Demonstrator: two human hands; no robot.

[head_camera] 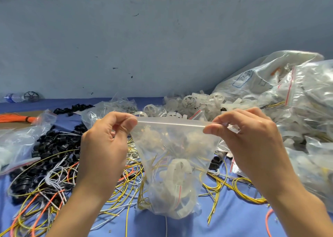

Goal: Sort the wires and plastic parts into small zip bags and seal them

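Head view: a blue cloth-covered table point(234, 218) runs up to a scuffed pale blue wall point(162, 47). Both hands are up in front. The left hand point(106, 143) has its fingers curled, thumb and forefinger pinching the left end of the top strip of a small clear plastic zip bag point(173, 143). The right hand point(248, 139) pinches the other end the same way, so the strip is stretched taut between them. The bag hangs down between the wrists, with a white plastic spoked wheel point(178, 173) and thin yellow wires inside. Whether the strip is sealed, I can't tell. Beyond the left hand lies a heap of black plastic rings point(52, 146), with loose yellow, orange and grey wires point(45, 191) below it. Past the fingertips sits a pile of translucent white wheels point(191, 101). Right of the right hand, big crinkled clear bags of parts point(297, 101) are stacked.
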